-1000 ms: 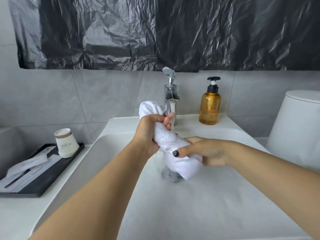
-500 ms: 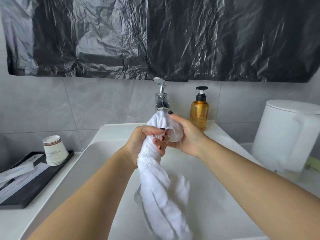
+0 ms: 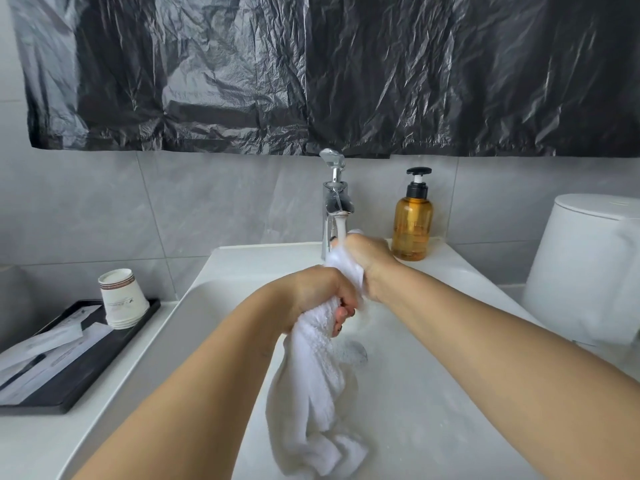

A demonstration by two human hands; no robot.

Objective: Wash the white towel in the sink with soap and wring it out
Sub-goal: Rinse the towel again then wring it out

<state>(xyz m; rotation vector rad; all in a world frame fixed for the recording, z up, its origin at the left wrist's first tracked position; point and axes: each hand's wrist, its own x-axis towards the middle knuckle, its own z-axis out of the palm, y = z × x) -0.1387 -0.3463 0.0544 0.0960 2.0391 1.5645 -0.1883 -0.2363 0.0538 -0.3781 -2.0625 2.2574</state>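
Water runs from the chrome faucet (image 3: pixel 335 206) at the back rim of the white sink (image 3: pixel 433 393); the stream falls directly below the spout onto the top of the white towel (image 3: pixel 311 382). Right hand (image 3: pixel 369 258) sits just below and in front of the spout, fingers curled round the towel's upper end, gripping it. Left hand (image 3: pixel 318 296) is lower and nearer than the right, also below the faucet, fingers curled tight round the towel's bunched middle. The two hands are close together, towel between them. The rest of the towel hangs from the left hand down into the basin, its loose end crumpled against the sink's near slope. Amber soap bottle (image 3: pixel 412 223) with black pump stands upright on the sink ledge just right of the faucet. Well left of the faucet, on the table (image 3: pixel 27 441), a black tray (image 3: pixel 79 379) carries a stack of paper cups (image 3: pixel 122 299) and some flat white packets. Black plastic sheet (image 3: pixel 329 71) covers the wall above the faucet. White rounded container (image 3: pixel 585 268) far right of the faucet
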